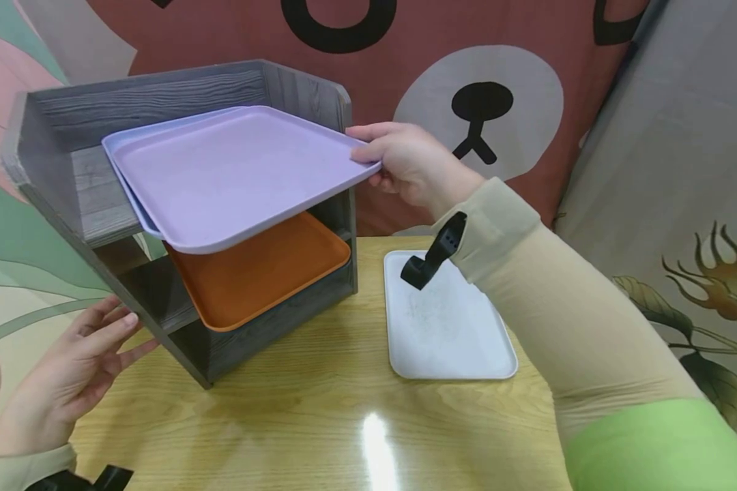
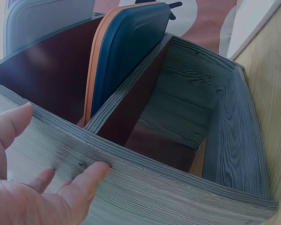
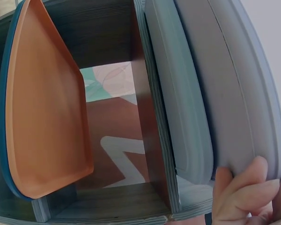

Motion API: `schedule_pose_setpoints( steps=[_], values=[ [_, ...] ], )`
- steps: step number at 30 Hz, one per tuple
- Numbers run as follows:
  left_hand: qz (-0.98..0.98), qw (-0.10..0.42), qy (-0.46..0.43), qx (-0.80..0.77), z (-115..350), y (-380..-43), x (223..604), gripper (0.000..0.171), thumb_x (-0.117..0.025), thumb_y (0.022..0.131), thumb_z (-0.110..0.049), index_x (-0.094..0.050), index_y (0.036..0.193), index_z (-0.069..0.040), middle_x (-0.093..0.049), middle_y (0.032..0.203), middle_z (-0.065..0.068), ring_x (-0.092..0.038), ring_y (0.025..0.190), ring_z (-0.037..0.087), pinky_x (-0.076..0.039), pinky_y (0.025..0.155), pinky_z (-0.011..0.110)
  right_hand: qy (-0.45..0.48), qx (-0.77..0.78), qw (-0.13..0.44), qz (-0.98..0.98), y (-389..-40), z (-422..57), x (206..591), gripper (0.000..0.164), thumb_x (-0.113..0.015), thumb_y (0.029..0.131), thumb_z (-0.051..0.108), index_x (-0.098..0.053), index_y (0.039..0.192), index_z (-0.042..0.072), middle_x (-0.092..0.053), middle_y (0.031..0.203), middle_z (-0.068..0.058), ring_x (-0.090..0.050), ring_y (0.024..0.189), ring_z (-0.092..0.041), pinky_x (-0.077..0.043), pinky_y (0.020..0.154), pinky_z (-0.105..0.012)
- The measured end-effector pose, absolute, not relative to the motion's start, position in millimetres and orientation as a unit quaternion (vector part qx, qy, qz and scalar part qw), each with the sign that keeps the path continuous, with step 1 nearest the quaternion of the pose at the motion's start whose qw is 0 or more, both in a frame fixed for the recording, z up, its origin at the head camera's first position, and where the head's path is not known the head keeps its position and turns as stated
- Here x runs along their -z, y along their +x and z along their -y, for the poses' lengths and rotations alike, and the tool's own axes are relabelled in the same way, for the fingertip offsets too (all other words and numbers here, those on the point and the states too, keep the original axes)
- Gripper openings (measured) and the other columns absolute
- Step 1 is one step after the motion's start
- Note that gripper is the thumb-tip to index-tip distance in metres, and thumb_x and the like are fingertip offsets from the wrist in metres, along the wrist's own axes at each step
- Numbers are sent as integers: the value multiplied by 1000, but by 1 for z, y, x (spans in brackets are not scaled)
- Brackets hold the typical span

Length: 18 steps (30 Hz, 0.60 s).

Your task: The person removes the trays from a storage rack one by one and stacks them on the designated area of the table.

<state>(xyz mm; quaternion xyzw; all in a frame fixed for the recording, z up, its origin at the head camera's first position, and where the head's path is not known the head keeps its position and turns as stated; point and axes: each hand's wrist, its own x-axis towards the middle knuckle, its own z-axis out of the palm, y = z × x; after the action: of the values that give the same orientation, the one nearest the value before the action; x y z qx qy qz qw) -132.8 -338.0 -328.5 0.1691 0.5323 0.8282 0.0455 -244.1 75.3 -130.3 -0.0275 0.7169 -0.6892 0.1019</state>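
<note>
My right hand (image 1: 408,164) pinches the right edge of a lilac tray (image 1: 239,170), thumb on top and fingers beneath. This tray overlaps a light blue tray (image 1: 129,174) on the top level of a grey wood-grain shelf (image 1: 153,95). In the right wrist view, a gap opens between the lilac tray (image 3: 225,84) and the light blue tray (image 3: 178,93). My left hand (image 1: 86,368) rests its extended fingertips against the shelf's left side panel (image 2: 145,178). On the level below, an orange tray (image 1: 270,273) sits on a dark blue tray (image 2: 131,51).
A white tray (image 1: 448,327) lies on the wooden table (image 1: 295,423) right of the shelf, under my right forearm. Behind the shelf hangs a cloth with a cartoon bear face (image 1: 368,82); a patterned curtain (image 1: 663,170) hangs at the right.
</note>
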Motion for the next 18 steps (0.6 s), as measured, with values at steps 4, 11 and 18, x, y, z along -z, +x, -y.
schedule_pose_setpoints(
  steps=[4,11,18],
  values=[
    [-537,47,169,-825,339,-133,328,45,-31,100,11,-31,141,-8,-51,133,6,-58,117,17,-55,87,41,-36,688,125,-714,-246,-77,132,41,-63,92,5,-61,130,19,-65,106,-8,-49,58,-17,-34,44,-19],
    [-539,50,170,-823,339,-133,327,45,-30,100,10,-32,141,-8,-51,133,6,-58,117,17,-55,88,40,-59,683,149,-713,-244,-79,133,47,-62,93,6,-55,137,21,-64,108,-9,-46,51,-14,-33,42,-17],
    [-537,50,165,-826,339,-134,327,45,-31,100,10,-29,141,-8,-51,132,5,-59,116,17,-55,87,40,-47,677,139,-721,-241,-78,133,46,-60,94,6,-55,137,21,-66,104,-10,-40,45,-14,-27,38,-18]
  ],
)
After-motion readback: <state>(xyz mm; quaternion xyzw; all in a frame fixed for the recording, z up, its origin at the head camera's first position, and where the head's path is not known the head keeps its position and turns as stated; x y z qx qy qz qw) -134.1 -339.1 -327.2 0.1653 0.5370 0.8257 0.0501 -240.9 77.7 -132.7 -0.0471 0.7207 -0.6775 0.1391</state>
